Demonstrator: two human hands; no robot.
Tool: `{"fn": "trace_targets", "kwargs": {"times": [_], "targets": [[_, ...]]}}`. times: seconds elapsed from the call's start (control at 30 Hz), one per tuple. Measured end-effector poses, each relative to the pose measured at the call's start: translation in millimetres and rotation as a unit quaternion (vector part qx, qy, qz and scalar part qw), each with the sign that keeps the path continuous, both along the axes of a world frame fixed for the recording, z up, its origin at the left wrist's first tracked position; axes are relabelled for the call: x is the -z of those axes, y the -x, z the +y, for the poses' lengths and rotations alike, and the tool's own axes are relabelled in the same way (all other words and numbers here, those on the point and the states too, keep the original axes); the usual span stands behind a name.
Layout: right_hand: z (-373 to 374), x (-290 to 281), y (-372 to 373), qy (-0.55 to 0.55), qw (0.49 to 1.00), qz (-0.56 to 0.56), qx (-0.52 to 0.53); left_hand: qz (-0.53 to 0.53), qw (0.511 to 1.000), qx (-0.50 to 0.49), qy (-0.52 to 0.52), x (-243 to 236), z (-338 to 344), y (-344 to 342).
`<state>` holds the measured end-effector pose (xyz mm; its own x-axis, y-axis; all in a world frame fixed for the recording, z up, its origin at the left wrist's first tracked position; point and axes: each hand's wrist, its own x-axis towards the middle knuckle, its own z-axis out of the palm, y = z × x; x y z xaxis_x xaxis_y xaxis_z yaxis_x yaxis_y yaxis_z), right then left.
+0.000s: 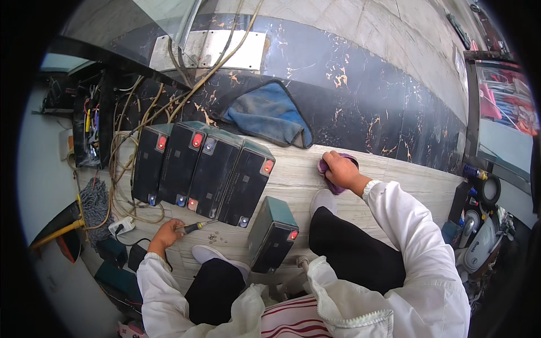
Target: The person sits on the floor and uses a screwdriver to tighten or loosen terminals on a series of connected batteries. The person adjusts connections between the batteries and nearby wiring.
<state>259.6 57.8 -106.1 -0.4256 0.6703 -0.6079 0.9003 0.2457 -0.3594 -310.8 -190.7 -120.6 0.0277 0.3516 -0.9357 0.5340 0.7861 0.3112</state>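
On the left, the fingers of my left hand (164, 235) are closed on the handle end of a screwdriver (194, 227). Its shaft points right, just above several small metal pieces (215, 239) on the floor. My right hand (341, 170) grips a purple bunched cloth (337, 187), mostly covered by the palm and fingers. Several black batteries with green sides and red and blue terminals stand in a tight row (205, 172) beyond my left hand. Between my feet, a separate battery (272, 236) of the same kind stands apart from the row.
A blue cloth (267, 112) lies on the dark marble step (360, 107) behind the batteries. Loose cables (129, 146) run down the left side, near a white power strip (122, 226) and a grey mop head (94, 200). Tape and other goods (492, 189) crowd the right wall.
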Motion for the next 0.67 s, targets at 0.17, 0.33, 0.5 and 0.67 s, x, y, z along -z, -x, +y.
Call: {"fn": "trace_targets", "kwargs": {"times": [0.17, 0.33, 0.5, 0.67], "targets": [[23.6, 1.2, 58.8, -0.139, 0.970, 0.153, 0.130, 0.105, 0.951, 0.242, -0.162, -51.1, 41.4, -10.9], [34.2, -8.4, 93.1, -0.107, 0.953, 0.045, 0.281, 0.123, 0.982, 0.012, -0.139, -192.2, 51.4, 2.4], [15.7, -132.2, 80.9, -0.198, 0.891, 0.194, 0.360, 0.227, 0.955, -0.173, -0.075, -331.8, -66.4, 48.8], [-8.2, -325.5, 28.4, -0.300, 0.864, 0.230, 0.332, 0.227, 0.972, -0.004, 0.065, -427.2, -187.6, 80.2]]}}
